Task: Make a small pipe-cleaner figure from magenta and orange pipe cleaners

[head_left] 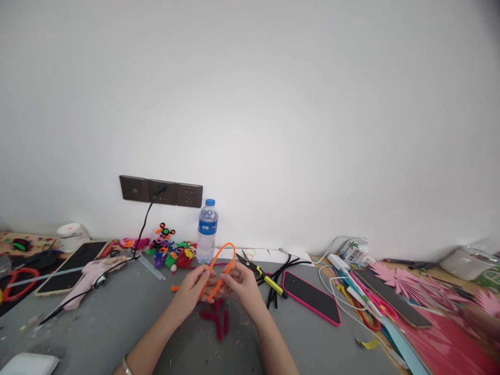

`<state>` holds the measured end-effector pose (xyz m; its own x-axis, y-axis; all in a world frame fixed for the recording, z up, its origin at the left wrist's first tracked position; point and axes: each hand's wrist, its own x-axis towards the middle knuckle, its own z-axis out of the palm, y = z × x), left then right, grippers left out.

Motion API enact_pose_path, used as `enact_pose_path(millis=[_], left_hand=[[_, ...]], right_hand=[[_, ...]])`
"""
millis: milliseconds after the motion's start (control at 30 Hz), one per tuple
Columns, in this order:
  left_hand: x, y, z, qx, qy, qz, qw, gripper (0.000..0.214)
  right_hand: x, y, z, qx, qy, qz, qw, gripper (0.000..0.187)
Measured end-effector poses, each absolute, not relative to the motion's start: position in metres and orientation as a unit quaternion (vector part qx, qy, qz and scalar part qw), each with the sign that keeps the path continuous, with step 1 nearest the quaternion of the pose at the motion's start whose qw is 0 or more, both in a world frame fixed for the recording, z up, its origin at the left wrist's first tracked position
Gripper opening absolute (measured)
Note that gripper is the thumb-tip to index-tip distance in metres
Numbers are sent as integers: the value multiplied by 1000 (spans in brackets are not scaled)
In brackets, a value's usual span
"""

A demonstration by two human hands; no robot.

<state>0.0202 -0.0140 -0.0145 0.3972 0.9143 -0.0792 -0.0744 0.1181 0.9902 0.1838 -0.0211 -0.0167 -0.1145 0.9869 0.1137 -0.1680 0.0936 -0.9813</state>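
An orange pipe cleaner (225, 245), bent into a tall loop, stands up between my two hands. My left hand (194, 289) pinches one side of it, and the fingers of my right hand (241, 285) close on the other side. Its two ends hang below my fingers. Another orange piece (175, 288) pokes out left of my left hand. On the grey mat beneath lie several dark red fuzzy pieces (219, 323). Yellow-handled pliers or scissors (273, 284) rest just right of my right hand, over a bunch of black pipe cleaners (287, 268).
A water bottle (207, 234) stands against the wall beside colourful pipe-cleaner figures (172, 252). At left lie a pink glue gun (88, 278) with its cord and a phone (70, 271). A pink-edged phone (311, 298), cables and pink paper (449, 333) are at right, near another person's blurred hand (482, 320).
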Motion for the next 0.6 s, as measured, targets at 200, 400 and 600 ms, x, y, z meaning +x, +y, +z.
enact_pose_path(millis=[200, 400, 600], left_hand=[[22, -20, -13, 492, 377, 341, 706, 55], [26, -22, -16, 504, 334, 319, 729, 59], [23, -22, -13, 519, 299, 303, 741, 58]], right_hand=[[186, -21, -20, -416, -567, 482, 523, 24], [184, -20, -23, -425, -582, 456, 523, 19], [186, -19, -25, -411, -571, 465, 537, 23]])
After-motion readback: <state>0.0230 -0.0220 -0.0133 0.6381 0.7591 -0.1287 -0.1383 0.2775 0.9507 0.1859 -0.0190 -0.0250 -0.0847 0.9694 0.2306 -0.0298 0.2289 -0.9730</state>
